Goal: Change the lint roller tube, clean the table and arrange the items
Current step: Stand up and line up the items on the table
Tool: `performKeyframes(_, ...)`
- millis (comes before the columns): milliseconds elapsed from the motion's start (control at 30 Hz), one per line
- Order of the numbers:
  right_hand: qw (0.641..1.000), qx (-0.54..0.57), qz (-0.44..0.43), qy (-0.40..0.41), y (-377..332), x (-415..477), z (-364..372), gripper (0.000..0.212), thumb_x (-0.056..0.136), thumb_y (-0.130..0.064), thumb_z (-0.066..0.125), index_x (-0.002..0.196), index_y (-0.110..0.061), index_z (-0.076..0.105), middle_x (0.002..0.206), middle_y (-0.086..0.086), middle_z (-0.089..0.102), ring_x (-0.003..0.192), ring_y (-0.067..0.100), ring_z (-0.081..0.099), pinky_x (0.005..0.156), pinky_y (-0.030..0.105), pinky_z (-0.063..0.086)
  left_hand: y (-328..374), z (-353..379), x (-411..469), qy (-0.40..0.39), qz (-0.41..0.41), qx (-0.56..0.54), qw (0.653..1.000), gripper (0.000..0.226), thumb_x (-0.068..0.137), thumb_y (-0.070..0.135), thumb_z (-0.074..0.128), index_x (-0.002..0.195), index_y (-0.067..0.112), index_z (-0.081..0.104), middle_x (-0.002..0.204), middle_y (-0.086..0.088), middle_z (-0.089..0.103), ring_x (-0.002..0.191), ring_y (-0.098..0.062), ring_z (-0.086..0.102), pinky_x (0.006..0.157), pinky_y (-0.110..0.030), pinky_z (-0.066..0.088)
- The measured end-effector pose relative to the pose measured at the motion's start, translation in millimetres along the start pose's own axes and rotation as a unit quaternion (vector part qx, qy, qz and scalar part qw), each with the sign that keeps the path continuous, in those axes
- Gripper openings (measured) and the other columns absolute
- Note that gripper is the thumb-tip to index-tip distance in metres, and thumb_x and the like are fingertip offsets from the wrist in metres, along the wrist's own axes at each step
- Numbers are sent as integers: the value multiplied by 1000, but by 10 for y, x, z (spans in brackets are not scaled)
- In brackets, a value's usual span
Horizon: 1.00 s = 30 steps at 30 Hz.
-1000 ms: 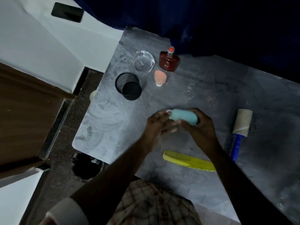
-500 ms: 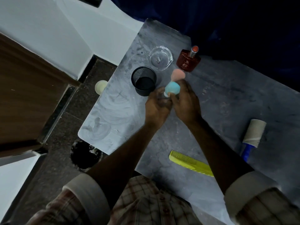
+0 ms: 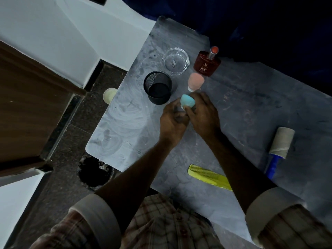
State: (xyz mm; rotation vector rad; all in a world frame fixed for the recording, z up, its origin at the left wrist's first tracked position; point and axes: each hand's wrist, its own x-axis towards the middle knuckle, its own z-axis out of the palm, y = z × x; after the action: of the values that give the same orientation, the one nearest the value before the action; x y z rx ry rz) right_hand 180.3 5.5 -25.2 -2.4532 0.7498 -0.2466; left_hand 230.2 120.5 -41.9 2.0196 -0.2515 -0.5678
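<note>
Head view: both hands, the left hand [image 3: 173, 121] and right hand [image 3: 203, 114], pinch the blue sponge [image 3: 187, 101] upright on the worktop [image 3: 251, 108], just beside the pink sponge [image 3: 195, 81] ahead; mesh cup [image 3: 158, 87] lies front-left, nearer the left.

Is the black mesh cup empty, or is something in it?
Apparently empty. The black mesh cup stands upright with its mouth open to the camera, and only its dark inside shows, though the bottom is dim.

A home dressing table [image 3: 251, 108] — perfume bottle [image 3: 206, 64], comb [image 3: 209, 177] (yellow), wooden door [image 3: 27, 114].
</note>
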Motion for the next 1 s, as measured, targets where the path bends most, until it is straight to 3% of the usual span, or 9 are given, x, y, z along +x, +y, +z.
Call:
performKeyframes(100,1000,-2,7,0,9,-13,22,42,87,-26,70,126,-15,60,124,7,62,110,23,64,85,24,45,27,-8,-24,-14,-16,-60,998,56,91,-1,72,144,5,56,135,-10,69,102,3,62,89,-4,52)
performKeyframes(233,1000,13,12,1,21,-4,28,43,88,-26,69,127,-13,60,123,8,62,111,25,64,86,35,55,32,16,3,-33,-90,-159,983,50,98,-6,64,146,-5,51,122,-6,69,89,-5,74,79,-29,62)
performKeyframes(300,1000,18,14,3,20,-5,39,42,88,-26,69,127,-13,60,122,8,62,110,25,64,86,38,57,12,19,3,-32,-90,-144,985,49,99,-8,63,146,-5,50,121,-4,68,87,-3,74,76,-26,63)
performKeyframes(367,1000,23,14,4,25,-5,55,43,88,-25,70,128,-12,61,123,9,63,111,25,63,87,37,56,16,31,-35,-32,-85,-151,984,56,93,-11,70,145,-1,53,128,-3,66,96,-3,75,82,-29,66)
performKeyframes(433,999,30,13,2,31,2,68,43,89,-25,69,129,-12,61,123,9,63,111,24,63,88,36,54,58,19,-64,-31,-73,-144,986,60,90,-4,76,146,5,54,137,-7,64,111,-16,74,93,-41,65)
performKeyframes(567,999,31,18,-4,29,26,80,41,89,-27,67,128,-14,61,120,7,62,108,23,62,85,32,52,75,22,-46,-8,-49,-135,990,59,88,-2,78,143,6,57,140,-11,64,118,-22,71,92,-31,63)
performKeyframes(700,999,39,15,-9,39,30,90,40,90,-27,69,128,-14,61,119,6,62,106,20,62,82,27,49,34,15,-40,-17,-55,-134,989,62,86,4,82,143,10,57,141,-6,65,104,-5,72,84,-20,62)
performKeyframes(833,999,45,15,-13,40,34,90,41,90,-26,69,129,-15,61,119,5,61,107,19,61,83,30,52,62,10,-49,-25,-72,-160,984,69,80,12,83,143,9,56,142,-8,64,113,-25,73,92,-43,64)
performKeyframes(1000,999,46,16,-14,31,37,85,42,90,-24,69,129,-13,61,120,7,62,109,20,61,86,31,52,45,18,-58,-25,-62,-152,986,71,78,17,79,144,10,56,142,-9,63,114,-32,73,95,-53,64)
